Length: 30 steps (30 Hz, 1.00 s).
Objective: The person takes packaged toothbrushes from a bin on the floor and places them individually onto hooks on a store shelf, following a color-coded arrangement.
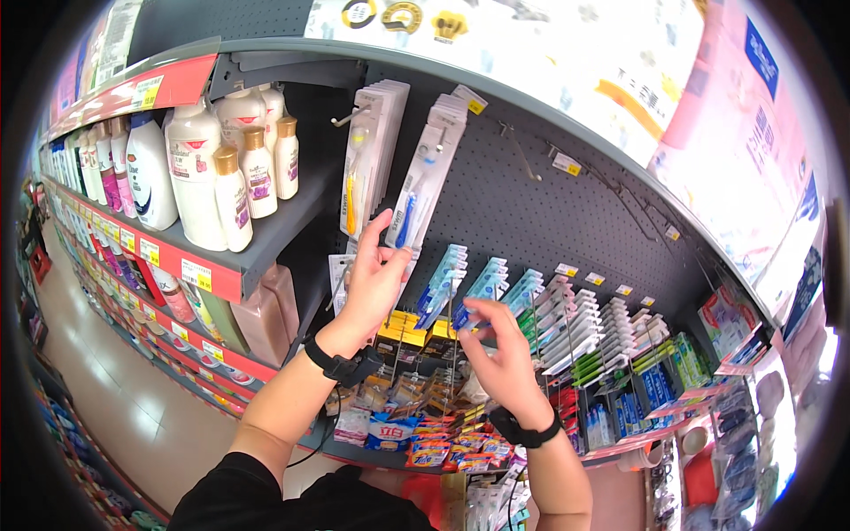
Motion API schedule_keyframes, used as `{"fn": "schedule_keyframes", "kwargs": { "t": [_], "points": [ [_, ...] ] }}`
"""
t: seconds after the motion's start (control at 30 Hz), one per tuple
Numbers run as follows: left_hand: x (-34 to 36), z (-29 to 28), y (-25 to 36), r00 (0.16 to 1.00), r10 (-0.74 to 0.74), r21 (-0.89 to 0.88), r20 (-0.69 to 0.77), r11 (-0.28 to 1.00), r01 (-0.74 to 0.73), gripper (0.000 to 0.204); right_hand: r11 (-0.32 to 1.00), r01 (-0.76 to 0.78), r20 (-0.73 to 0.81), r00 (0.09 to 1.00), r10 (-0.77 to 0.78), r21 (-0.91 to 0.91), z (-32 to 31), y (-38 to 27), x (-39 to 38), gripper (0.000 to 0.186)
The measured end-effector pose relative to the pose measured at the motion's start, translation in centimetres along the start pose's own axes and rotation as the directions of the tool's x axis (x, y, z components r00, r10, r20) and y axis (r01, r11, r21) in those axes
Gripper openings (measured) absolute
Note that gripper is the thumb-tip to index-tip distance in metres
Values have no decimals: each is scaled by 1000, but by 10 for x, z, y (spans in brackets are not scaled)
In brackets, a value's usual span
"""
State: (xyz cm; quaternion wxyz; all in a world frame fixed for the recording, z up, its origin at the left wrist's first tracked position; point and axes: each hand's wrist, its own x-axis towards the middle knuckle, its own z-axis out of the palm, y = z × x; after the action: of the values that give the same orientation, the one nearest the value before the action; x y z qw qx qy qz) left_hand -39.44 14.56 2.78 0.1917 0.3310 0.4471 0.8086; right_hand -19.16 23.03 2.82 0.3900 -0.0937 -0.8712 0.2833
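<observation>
Two rows of packaged toothbrushes hang from hooks, one with a yellow-handled toothbrush pack (356,168) in front, the other with a blue-handled toothbrush pack (416,190). My left hand (372,281) is raised at the lower ends of these packs, index finger stretched up, other fingers partly bent and apart. Whether its fingertips touch a pack, I cannot tell. Lower and to the right, my right hand (506,354) is loosely curved, with a gap between thumb and fingers. Its fingertips are beside light-blue hanging packs (485,285); contact is unclear. Both wrists wear black bands.
White pump bottles (197,173) and small gold-capped bottles (232,203) stand on the left shelf. Bare hooks (522,159) stick out of the dark pegboard. More packaged toothbrushes (575,327) hang at right. Colourful small packets (452,442) fill the lower display.
</observation>
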Motion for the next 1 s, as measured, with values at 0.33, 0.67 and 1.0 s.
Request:
{"fn": "schedule_keyframes", "kwargs": {
  "t": [0.33,0.67,1.0],
  "points": [
    [29,-4,-22,993,10,73,115,997,-19,54,952,-127,-60,987,149,278,52,22,118,52],
    [0,-16,12,963,38,-87,268,996,-16,31,928,-129,-17,989,144,350,37,-12,95,21],
    [-70,-23,17,869,-20,-18,494,999,33,30,959,-85,-14,996,92,271,7,-51,3,18]
  ]
}}
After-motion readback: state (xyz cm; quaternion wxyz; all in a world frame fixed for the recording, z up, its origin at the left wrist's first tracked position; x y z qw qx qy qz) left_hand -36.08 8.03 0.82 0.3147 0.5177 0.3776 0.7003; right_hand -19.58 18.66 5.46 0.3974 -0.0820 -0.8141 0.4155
